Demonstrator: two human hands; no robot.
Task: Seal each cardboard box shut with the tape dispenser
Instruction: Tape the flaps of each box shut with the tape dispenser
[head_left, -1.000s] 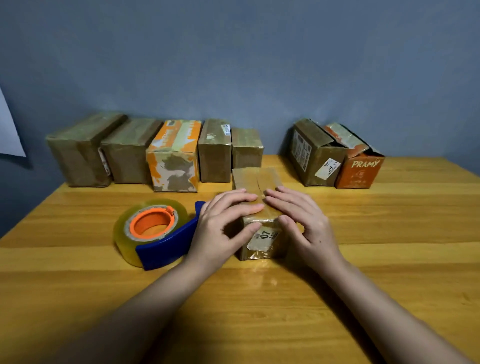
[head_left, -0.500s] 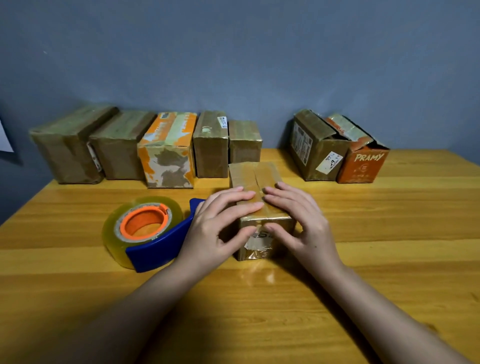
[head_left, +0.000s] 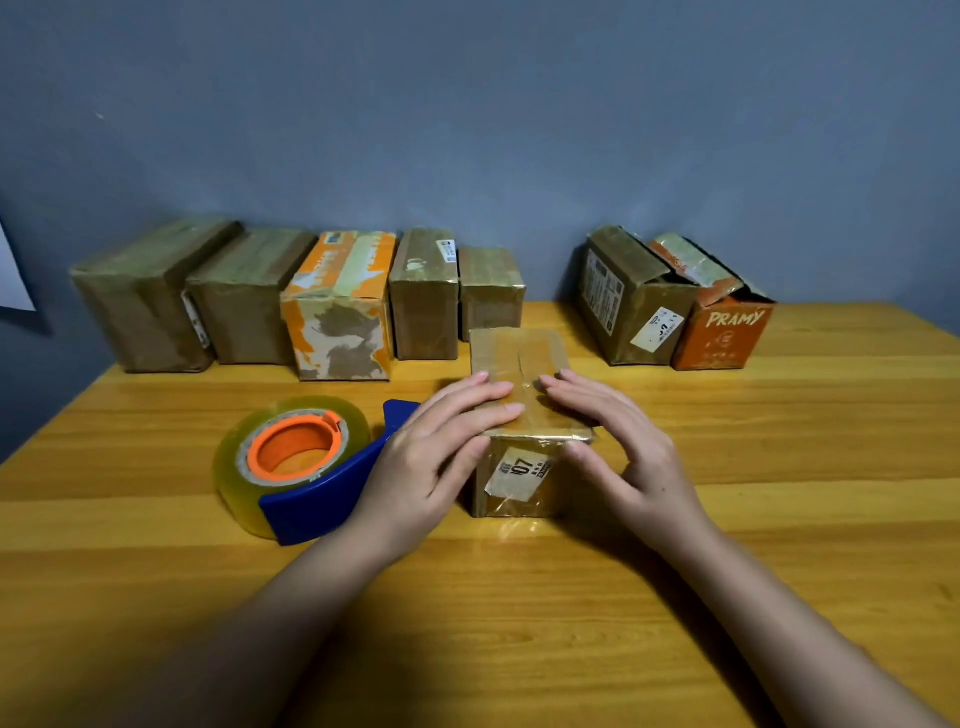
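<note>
- Cardboard box (head_left: 522, 364) lies near the middle of the wooden worktop (head_left: 779, 467), its long axis running from the person toward the wall; the near end face, which carries a white label, points at the camera.
- Clear tape runs lengthwise along the box's top over the centre seam.
- Left hand (head_left: 431, 457) lies on the top's left side, fingers nearly straight and flat on the tape, thumb down by the near left corner; its grip is wide and clasps nothing.
- Right hand (head_left: 618, 447) mirrors it on the right side, fingers extended over the top edge, thumb near the front right corner; its grip is likewise wide, only pressing.
- Tape dispenser (head_left: 311, 488), blue with an orange hub and a thick clear roll, rests on the worktop just left of the left hand, its blue body angled toward the box.
- Five boxes stand in a row (head_left: 291, 301) at the wall behind, long axes also pointing at the wall; the shortest sits just behind the handled box.
- Brown box (head_left: 634, 296) and orange box (head_left: 727, 332) marked PRAMY stand to the right, well apart from the row, their top flaps raised.
</note>
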